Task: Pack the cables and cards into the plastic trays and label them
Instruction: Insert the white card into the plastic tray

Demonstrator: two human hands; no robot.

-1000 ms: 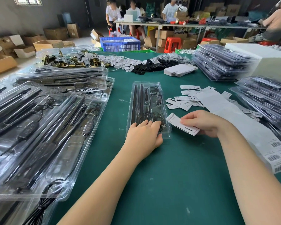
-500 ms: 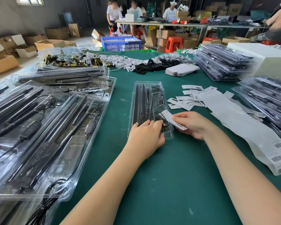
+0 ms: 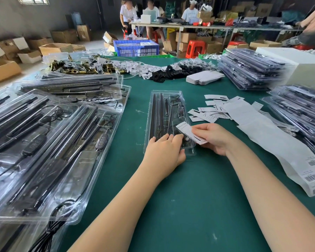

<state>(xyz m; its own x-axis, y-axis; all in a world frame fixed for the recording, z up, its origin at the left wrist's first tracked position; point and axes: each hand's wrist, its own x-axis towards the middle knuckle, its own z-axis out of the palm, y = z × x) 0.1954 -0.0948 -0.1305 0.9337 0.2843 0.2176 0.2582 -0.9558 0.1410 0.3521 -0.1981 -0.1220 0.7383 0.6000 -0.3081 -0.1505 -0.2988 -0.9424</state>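
A clear plastic tray (image 3: 166, 106) holding black rods and a cable lies lengthwise in the middle of the green table (image 3: 189, 206). My left hand (image 3: 165, 151) rests on the tray's near end, fingers lying over it. My right hand (image 3: 214, 138) pinches a white card (image 3: 188, 132) and holds it over the tray's near right corner. More white cards (image 3: 207, 111) lie loose to the right of the tray. A long white strip of barcode labels (image 3: 280, 148) runs along the right side.
Filled clear trays (image 3: 44, 142) are spread over the left of the table, and stacks of closed trays (image 3: 249, 70) stand at the right and far right. Brass parts, white tags and black pieces are heaped at the far side. People sit at a table behind.
My right hand has carried the white card leftward from the table surface to over the tray's near right corner. My left hand has stayed on the tray's near end.
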